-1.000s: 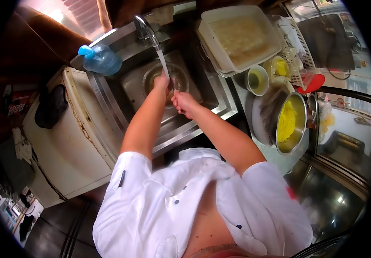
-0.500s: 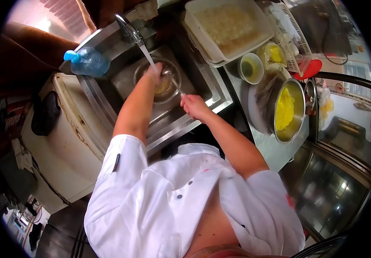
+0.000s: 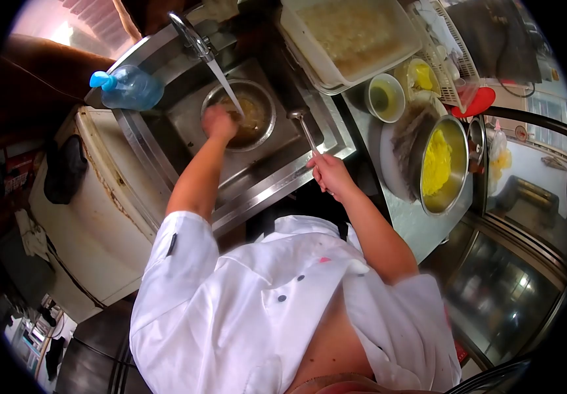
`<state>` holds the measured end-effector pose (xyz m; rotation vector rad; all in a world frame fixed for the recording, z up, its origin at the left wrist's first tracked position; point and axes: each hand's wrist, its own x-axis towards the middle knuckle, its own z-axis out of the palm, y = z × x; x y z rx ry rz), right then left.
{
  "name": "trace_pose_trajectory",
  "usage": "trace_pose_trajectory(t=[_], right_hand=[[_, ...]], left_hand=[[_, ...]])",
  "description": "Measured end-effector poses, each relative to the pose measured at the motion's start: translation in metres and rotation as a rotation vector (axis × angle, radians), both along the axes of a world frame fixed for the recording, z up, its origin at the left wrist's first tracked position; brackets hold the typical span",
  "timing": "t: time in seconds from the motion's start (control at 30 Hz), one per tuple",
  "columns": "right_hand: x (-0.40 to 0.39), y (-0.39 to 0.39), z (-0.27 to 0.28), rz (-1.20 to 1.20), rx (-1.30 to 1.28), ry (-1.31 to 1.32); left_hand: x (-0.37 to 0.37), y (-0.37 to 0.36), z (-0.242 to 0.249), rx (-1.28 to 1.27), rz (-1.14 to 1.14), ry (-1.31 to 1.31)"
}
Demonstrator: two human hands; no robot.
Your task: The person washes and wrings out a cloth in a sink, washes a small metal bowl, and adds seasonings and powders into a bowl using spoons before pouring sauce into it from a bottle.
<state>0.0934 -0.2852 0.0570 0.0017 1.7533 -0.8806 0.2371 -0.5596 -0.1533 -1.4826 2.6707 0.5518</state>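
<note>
Water pours from the tap (image 3: 193, 38) into a round metal bowl (image 3: 272, 125) in the sink (image 3: 257, 75). Some yellowish bits show in the water in the bowl. At the bowl's left rim is my left hand (image 3: 219, 123), closed on the edge, its fingertips somewhat blurred. My right hand (image 3: 333, 176) is wrapped round the handle of a small metal ladle (image 3: 304, 128) over the sink's right side. The ladle's head points away from me, apart from the bowl.
A blue pump bottle (image 3: 134, 88) stands at the sink's left corner. To the right are a large plastic tub (image 3: 352, 82), a white cup (image 3: 388, 98), a basket (image 3: 457, 59) and a steel bowl (image 3: 457, 180) of yellow food. A white cabinet (image 3: 86, 223) stands on the left.
My right hand has drawn the ladle out of the bowl, to the right. My left hand has moved from under the water stream to the bowl's left rim.
</note>
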Motion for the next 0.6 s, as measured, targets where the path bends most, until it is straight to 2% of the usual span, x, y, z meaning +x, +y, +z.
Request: trace_pose_trajectory(t=[0.07, 0.1, 0.17, 0.2, 0.3, 0.37, 0.4, 0.5, 0.57, 0.6], right_hand=[[0.0, 0.007, 0.009, -0.015, 0.018, 0.016], [0.0, 0.011, 0.011, -0.044, 0.02, -0.002], [-0.002, 0.017, 0.014, -0.102, 0.018, -0.036], [-0.002, 0.02, 0.013, -0.117, 0.014, -0.038], [-0.003, 0.025, 0.009, -0.149, 0.005, -0.041], [-0.003, 0.025, 0.007, -0.149, -0.002, -0.036], [-0.003, 0.024, 0.006, -0.147, -0.017, -0.044], [0.0, 0.02, 0.006, -0.141, -0.048, -0.061], [0.0, 0.012, 0.016, -0.131, -0.054, -0.066], [-0.001, 0.009, 0.024, -0.123, -0.059, -0.06]], left_hand=[[0.026, 0.001, -0.007, 0.255, 0.54, -0.048], [0.045, 0.001, -0.04, 0.487, 0.701, -0.016], [0.089, 0.014, -0.141, 1.2, 0.828, 0.28], [0.117, 0.028, -0.183, 1.5, 0.823, 0.409], [0.06, 0.073, -0.05, 1.386, 1.109, 0.675], [0.038, 0.071, -0.016, 1.366, 1.153, 0.896], [0.03, 0.066, -0.01, 1.35, 1.171, 1.011], [0.035, 0.03, -0.025, 1.378, 1.262, 1.002], [0.053, 0.032, -0.035, 1.408, 1.304, 0.996], [0.065, 0.04, -0.061, 1.426, 1.313, 0.962]])
